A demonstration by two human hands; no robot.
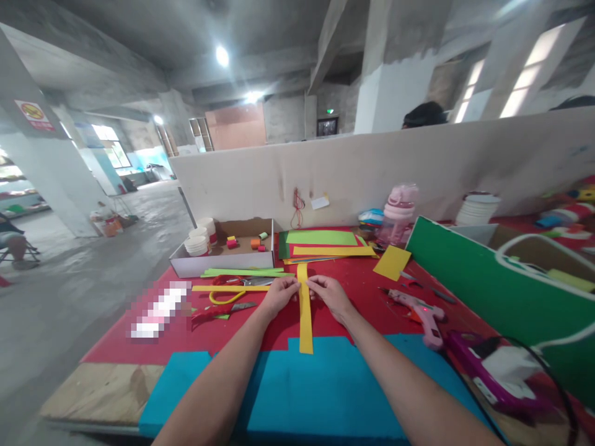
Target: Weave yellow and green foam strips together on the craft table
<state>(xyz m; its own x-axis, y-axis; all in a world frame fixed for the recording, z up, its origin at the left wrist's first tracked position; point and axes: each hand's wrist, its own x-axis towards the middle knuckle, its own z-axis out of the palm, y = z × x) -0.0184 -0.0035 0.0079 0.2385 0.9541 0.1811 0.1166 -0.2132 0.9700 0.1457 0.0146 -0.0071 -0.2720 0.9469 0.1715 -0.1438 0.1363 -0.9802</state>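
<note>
A long yellow paper strip [305, 328] stands lengthwise in front of me, its near end over the blue sheet [320, 390]. My left hand [282, 295] pinches its left edge, thumb and fingers together. From the other side my right hand [328, 293] grips the right edge in the same way. Left of my left hand lies a narrow yellow strip [232, 288]. Near it are scissors with yellow and red handles [225, 298] and another red-handled pair of scissors [211, 314]. Light green strips [244, 272] lie just behind.
A pink glue gun [421, 313], pliers [441, 295] and a purple power strip [493, 378] lie to the right, by a green-sided box [497, 297]. Behind are a white box [223, 265] with small spools, stacked coloured sheets [320, 238] and a pink bottle [398, 214].
</note>
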